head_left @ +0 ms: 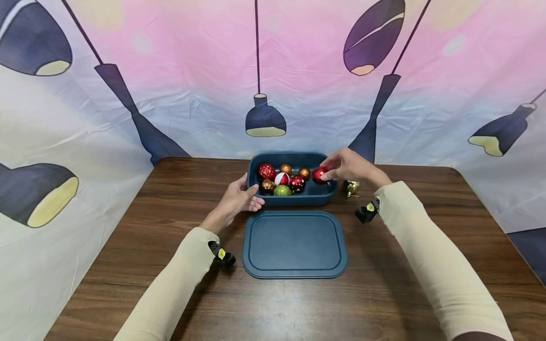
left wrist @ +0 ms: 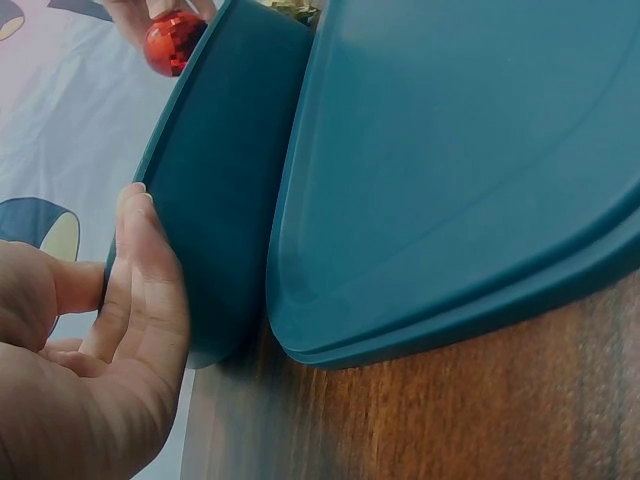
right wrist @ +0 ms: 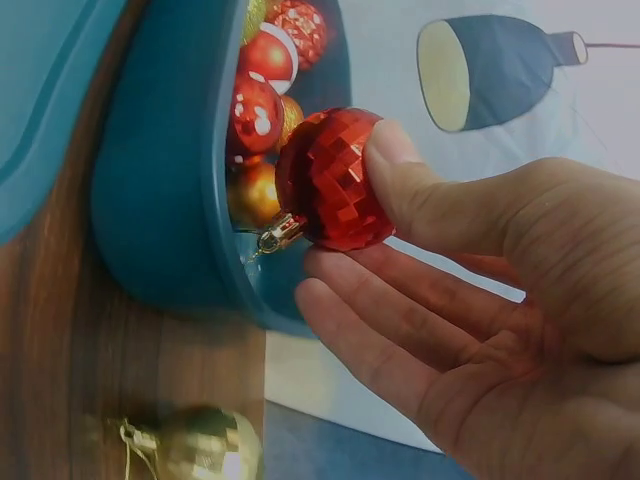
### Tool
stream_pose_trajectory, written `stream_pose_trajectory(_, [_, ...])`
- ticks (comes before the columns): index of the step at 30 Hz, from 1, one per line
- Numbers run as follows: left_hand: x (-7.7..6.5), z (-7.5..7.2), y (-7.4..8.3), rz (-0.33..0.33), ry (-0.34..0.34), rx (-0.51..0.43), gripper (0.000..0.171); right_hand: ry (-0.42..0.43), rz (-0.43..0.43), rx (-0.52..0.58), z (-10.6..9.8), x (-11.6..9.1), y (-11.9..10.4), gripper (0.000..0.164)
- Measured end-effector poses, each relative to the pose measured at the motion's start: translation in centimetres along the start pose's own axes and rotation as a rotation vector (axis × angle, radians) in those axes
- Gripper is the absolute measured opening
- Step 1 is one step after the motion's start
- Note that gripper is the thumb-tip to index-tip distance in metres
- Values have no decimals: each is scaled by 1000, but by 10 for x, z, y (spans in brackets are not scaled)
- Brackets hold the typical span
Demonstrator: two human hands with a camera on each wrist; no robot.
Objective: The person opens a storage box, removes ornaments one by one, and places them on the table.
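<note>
A faceted red Christmas bauble [right wrist: 335, 180] with a gold cap is pinched between the thumb and fingers of my right hand [head_left: 350, 166], over the right end of a blue box [head_left: 294, 201]. My left hand [head_left: 235, 198] grips the box's left front corner, thumb at the rim and fingers along the outer wall. Inside the box lie several baubles: a glittery red one [head_left: 266, 171], a red-and-white one [head_left: 282, 179], a green one [head_left: 282, 190], a dotted dark red one [head_left: 297, 183] and some copper-gold ones [head_left: 304, 173].
A blue lid [head_left: 295, 244] lies flat on the wooden table [head_left: 141, 246], just in front of the box. To the right of the box, below my right hand, sits a shiny gold bauble [right wrist: 210, 445] with a string loop. A printed cloth [head_left: 204, 94] hangs behind the table.
</note>
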State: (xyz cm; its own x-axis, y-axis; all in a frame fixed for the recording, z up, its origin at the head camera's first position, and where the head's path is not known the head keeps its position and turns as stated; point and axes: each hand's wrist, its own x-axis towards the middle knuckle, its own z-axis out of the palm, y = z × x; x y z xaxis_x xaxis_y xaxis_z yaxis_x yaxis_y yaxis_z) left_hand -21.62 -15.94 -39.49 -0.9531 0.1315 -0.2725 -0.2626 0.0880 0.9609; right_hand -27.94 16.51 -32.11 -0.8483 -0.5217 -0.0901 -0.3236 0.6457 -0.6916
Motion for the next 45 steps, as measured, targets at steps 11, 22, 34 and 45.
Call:
stream_pose_trajectory(11, [0,0,0,-2,-6,-7,69,68,30,-12,-20,-16,11,33])
stream_pose_trajectory(22, [-1,0,0,-4,-2,-9,70,92,125,11,-37,-34,27,38])
stream_pose_trajectory(34, [-1,-1,0,10,-8,0,70,93,177,16,-48,-51,55,40])
stream_pose_trajectory(45, [-1,0,1,0,-13,-10,71,85,212,19,-47,-60,85,46])
